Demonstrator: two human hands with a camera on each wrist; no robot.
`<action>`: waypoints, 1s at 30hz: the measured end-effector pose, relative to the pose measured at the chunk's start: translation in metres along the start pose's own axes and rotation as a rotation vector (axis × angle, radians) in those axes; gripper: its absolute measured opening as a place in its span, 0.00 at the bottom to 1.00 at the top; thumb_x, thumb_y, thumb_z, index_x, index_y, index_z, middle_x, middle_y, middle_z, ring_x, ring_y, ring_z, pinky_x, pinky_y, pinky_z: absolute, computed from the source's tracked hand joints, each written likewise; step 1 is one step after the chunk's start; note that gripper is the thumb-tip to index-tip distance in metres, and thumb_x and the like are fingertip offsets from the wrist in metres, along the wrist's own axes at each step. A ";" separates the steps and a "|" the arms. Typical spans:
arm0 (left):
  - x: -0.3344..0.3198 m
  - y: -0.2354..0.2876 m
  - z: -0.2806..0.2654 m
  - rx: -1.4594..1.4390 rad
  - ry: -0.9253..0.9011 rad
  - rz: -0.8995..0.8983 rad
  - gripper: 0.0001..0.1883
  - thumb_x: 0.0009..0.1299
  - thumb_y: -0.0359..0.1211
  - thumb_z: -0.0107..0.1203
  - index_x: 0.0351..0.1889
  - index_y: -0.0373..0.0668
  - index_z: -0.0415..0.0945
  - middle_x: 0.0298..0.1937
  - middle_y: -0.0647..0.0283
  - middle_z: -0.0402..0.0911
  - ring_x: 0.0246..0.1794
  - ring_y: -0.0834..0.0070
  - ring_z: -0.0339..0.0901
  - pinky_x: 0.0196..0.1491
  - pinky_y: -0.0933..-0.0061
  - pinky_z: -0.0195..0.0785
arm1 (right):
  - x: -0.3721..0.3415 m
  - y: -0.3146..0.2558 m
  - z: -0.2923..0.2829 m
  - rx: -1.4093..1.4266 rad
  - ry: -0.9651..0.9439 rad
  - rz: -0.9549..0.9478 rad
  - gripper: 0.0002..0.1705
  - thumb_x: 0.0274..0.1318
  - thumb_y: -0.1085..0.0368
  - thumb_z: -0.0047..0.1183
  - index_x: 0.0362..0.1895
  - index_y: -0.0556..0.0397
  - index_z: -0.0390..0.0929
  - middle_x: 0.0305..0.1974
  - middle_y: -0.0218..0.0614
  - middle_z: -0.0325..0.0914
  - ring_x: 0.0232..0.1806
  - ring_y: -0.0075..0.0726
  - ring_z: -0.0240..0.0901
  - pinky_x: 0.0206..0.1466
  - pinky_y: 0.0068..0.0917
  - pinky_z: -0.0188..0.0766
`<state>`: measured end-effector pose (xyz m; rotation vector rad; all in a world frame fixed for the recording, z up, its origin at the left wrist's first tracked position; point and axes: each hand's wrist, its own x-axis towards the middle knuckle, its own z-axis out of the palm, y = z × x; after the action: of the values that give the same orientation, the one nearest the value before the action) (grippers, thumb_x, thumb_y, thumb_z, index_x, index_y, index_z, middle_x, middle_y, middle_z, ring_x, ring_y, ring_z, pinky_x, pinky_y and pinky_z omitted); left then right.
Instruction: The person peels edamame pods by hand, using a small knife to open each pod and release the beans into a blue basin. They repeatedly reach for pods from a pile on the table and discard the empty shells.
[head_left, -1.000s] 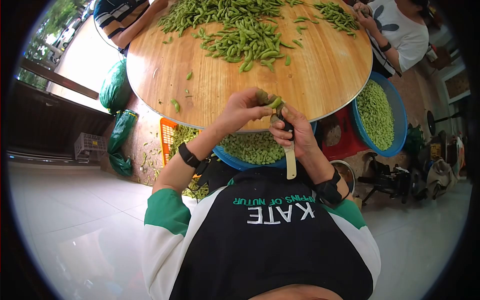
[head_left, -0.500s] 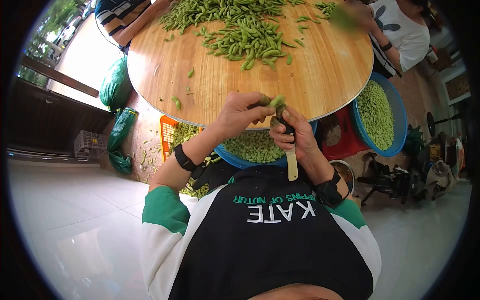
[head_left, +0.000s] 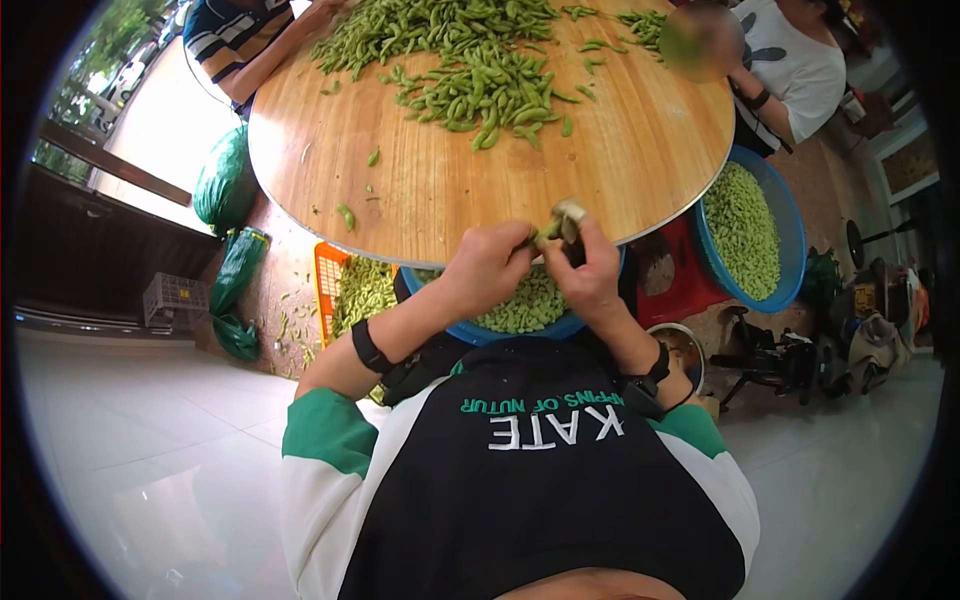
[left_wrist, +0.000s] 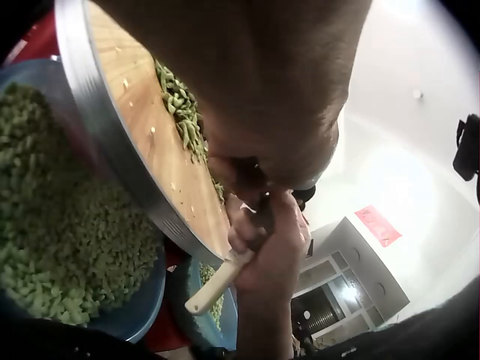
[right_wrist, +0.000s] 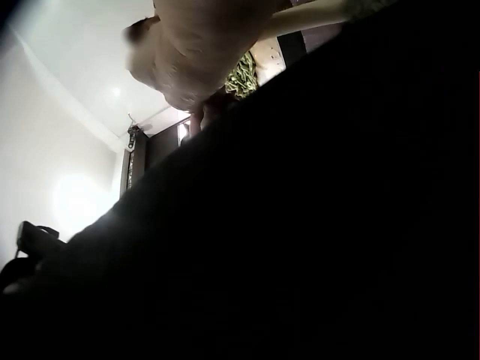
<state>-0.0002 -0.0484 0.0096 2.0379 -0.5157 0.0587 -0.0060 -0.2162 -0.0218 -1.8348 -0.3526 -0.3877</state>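
Both hands meet over the near edge of the round table. The left hand [head_left: 488,264] pinches a green soybean pod [head_left: 547,236] at its fingertips; fingers partly cover the pod. Close against it, the right hand [head_left: 588,272] grips a cream-handled knife [left_wrist: 213,288], whose handle sticks out below the fist in the left wrist view. The fingers hide its working end. In the right wrist view the handle [right_wrist: 319,15] juts out beside the hand. Directly below the hands stands a blue basin [head_left: 468,333] of shelled beans.
A big heap of soybean pods [head_left: 450,50] covers the far part of the wooden table [head_left: 440,190]. Another blue basin [head_left: 793,262] of beans stands right. An orange basket [head_left: 328,285] and green bags [head_left: 222,185] are left. Two other people sit at the table's far sides.
The right hand has turned, so the knife handle is no longer seen in the head view. The left hand has come down slightly, still with a pod at its fingertips.
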 end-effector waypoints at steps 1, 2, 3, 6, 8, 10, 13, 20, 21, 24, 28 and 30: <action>0.001 0.000 0.001 0.086 0.027 0.095 0.05 0.61 0.27 0.52 0.28 0.34 0.71 0.23 0.43 0.73 0.25 0.44 0.73 0.27 0.57 0.67 | 0.001 0.000 -0.001 -0.010 0.009 -0.013 0.19 0.50 0.69 0.59 0.48 0.58 0.72 0.30 0.38 0.72 0.26 0.33 0.70 0.29 0.28 0.67; 0.000 0.001 0.003 0.061 0.008 0.040 0.05 0.61 0.27 0.52 0.27 0.34 0.71 0.23 0.42 0.73 0.28 0.43 0.73 0.28 0.55 0.67 | 0.001 0.001 -0.002 -0.104 -0.020 -0.111 0.19 0.48 0.70 0.58 0.46 0.59 0.72 0.30 0.41 0.71 0.28 0.40 0.70 0.31 0.31 0.67; -0.003 0.001 0.004 0.055 0.013 0.072 0.05 0.61 0.27 0.52 0.27 0.34 0.71 0.23 0.42 0.73 0.28 0.43 0.73 0.28 0.55 0.67 | 0.002 0.001 -0.003 -0.204 -0.046 -0.211 0.18 0.45 0.72 0.58 0.44 0.59 0.72 0.30 0.45 0.70 0.29 0.47 0.71 0.32 0.34 0.68; -0.005 -0.009 0.006 0.070 -0.045 -0.006 0.06 0.62 0.29 0.53 0.29 0.35 0.72 0.21 0.45 0.72 0.22 0.51 0.73 0.25 0.62 0.65 | 0.001 0.005 -0.001 -0.179 -0.036 -0.234 0.17 0.44 0.73 0.56 0.42 0.59 0.71 0.30 0.48 0.69 0.31 0.56 0.69 0.33 0.39 0.68; -0.007 -0.007 0.008 0.070 -0.040 0.017 0.06 0.63 0.29 0.53 0.29 0.35 0.72 0.21 0.45 0.71 0.21 0.53 0.73 0.25 0.63 0.65 | 0.000 0.008 -0.001 -0.157 -0.037 -0.152 0.13 0.45 0.73 0.54 0.39 0.59 0.70 0.29 0.48 0.70 0.31 0.56 0.70 0.32 0.39 0.68; -0.010 0.002 0.005 0.046 -0.101 -0.073 0.06 0.63 0.29 0.54 0.30 0.34 0.73 0.20 0.47 0.71 0.19 0.58 0.72 0.24 0.66 0.64 | 0.001 0.005 -0.004 -0.116 -0.045 -0.077 0.12 0.46 0.73 0.53 0.38 0.58 0.70 0.28 0.48 0.70 0.30 0.56 0.70 0.32 0.38 0.68; -0.011 -0.004 -0.002 -0.019 -0.101 -0.237 0.06 0.62 0.29 0.55 0.31 0.33 0.73 0.21 0.45 0.73 0.22 0.49 0.74 0.25 0.62 0.66 | 0.000 0.006 -0.006 -0.029 -0.056 0.001 0.08 0.49 0.73 0.52 0.36 0.58 0.70 0.24 0.43 0.70 0.24 0.44 0.70 0.30 0.33 0.67; -0.024 -0.022 -0.007 0.091 -0.006 -0.028 0.05 0.61 0.26 0.52 0.35 0.35 0.73 0.27 0.47 0.75 0.28 0.52 0.76 0.29 0.61 0.67 | -0.015 0.010 -0.003 0.247 -0.262 0.320 0.09 0.51 0.70 0.57 0.35 0.58 0.71 0.21 0.33 0.69 0.22 0.23 0.64 0.27 0.26 0.64; -0.022 -0.023 -0.013 0.094 0.087 0.024 0.06 0.61 0.25 0.51 0.36 0.35 0.73 0.27 0.47 0.74 0.29 0.51 0.76 0.30 0.60 0.67 | -0.014 0.010 -0.003 0.257 -0.264 0.371 0.09 0.51 0.70 0.58 0.35 0.58 0.71 0.21 0.33 0.69 0.22 0.22 0.63 0.26 0.25 0.63; -0.017 -0.036 -0.053 0.333 0.218 0.056 0.08 0.60 0.22 0.47 0.37 0.36 0.73 0.30 0.49 0.73 0.31 0.49 0.74 0.33 0.56 0.66 | -0.015 0.021 -0.006 0.122 -0.400 0.092 0.08 0.53 0.70 0.57 0.33 0.58 0.72 0.21 0.31 0.69 0.22 0.20 0.63 0.26 0.23 0.63; -0.003 -0.061 -0.102 1.084 0.275 0.008 0.14 0.59 0.23 0.48 0.42 0.40 0.77 0.41 0.54 0.75 0.44 0.54 0.72 0.43 0.58 0.69 | -0.010 0.010 -0.009 0.320 -0.550 0.144 0.05 0.55 0.73 0.54 0.37 0.60 0.77 0.27 0.29 0.77 0.27 0.17 0.67 0.30 0.18 0.63; 0.012 -0.075 -0.103 0.916 0.269 0.021 0.13 0.60 0.24 0.48 0.42 0.40 0.77 0.41 0.54 0.75 0.45 0.54 0.72 0.44 0.58 0.68 | -0.008 0.014 -0.008 0.327 -0.531 0.174 0.04 0.56 0.73 0.54 0.36 0.59 0.77 0.28 0.29 0.78 0.26 0.16 0.66 0.29 0.17 0.62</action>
<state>0.0567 0.0656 0.0029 2.8442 -0.3631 0.6778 -0.0083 -0.2287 -0.0352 -1.6063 -0.5761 0.2755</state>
